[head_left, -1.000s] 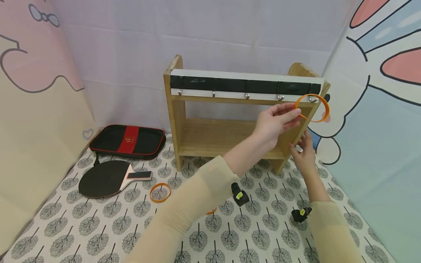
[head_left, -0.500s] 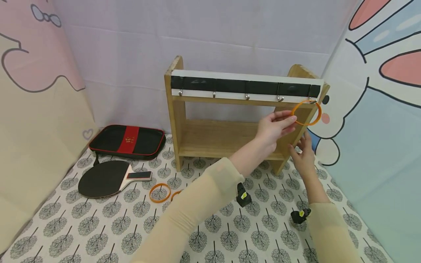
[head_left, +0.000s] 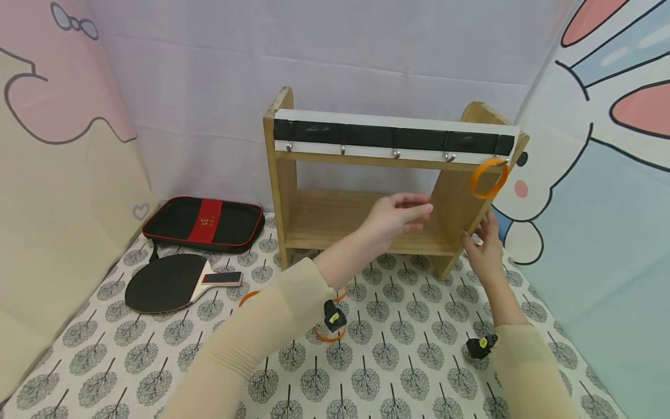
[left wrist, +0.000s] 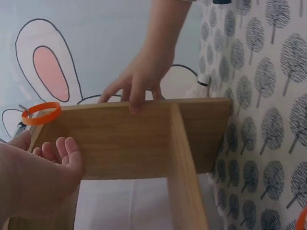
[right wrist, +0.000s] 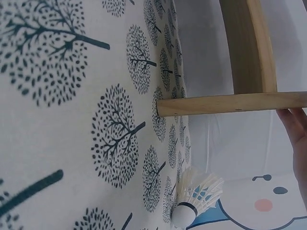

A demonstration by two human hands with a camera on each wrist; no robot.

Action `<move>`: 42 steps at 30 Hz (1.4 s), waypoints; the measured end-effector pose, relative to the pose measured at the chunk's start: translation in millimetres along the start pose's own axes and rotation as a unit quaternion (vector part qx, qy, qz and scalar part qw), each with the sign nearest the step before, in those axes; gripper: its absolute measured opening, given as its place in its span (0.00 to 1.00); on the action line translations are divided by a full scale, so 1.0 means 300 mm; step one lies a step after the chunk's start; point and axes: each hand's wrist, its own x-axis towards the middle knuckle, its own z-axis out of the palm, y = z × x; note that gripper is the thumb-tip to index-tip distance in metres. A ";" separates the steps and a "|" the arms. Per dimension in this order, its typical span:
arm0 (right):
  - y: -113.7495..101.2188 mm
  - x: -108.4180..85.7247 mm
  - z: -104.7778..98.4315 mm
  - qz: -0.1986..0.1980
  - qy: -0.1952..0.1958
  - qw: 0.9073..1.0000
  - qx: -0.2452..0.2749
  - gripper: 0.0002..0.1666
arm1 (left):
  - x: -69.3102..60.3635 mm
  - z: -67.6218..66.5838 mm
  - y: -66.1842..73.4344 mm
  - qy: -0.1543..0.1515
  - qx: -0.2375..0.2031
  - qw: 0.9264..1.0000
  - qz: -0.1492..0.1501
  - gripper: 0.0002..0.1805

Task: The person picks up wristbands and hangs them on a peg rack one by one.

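An orange band (head_left: pixel 474 184) hangs from the rightmost hook of the black-and-white strip (head_left: pixel 366 135) on a small wooden shelf (head_left: pixel 340 212). In the left wrist view, the hanging band (left wrist: pixel 41 120) shows on its hook. My left hand (head_left: pixel 395 216) is apart from it, in front of the shelf's opening, with loosely bent fingers and nothing held. At the shelf's right side panel, my right hand (head_left: pixel 485 251) grips the front edge. From the left wrist view, the thumb of that hand (left wrist: pixel 144 72) crosses the panel's edge while the other fingers lie along its outer side.
A black table tennis bat (head_left: pixel 164 284) and a black case with a red stripe (head_left: pixel 175 218) lie at the left. More orange bands (head_left: pixel 331 337) lie on the patterned cloth, partly behind my left arm. A shuttlecock (right wrist: pixel 194 199) lies beyond the right panel.
My left hand has let go of the orange band, now hanging on the rightmost hook, and has drawn back left and down. My right hand stays on the panel.
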 end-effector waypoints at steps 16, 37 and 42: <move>-0.108 -0.031 -0.011 -0.006 -0.011 1.000 0.000 0.44 | -0.164 -0.385 -0.178 -0.071 0.294 0.948 -0.103 0.18; -0.131 -0.045 -0.009 -0.023 -0.003 1.000 0.000 0.44 | -0.287 -0.609 -0.361 -0.200 0.544 0.814 0.035 0.12; -0.153 -0.054 -0.010 -0.022 -0.003 1.000 -0.009 0.44 | -0.278 -0.620 -0.388 -0.191 0.575 0.793 0.064 0.10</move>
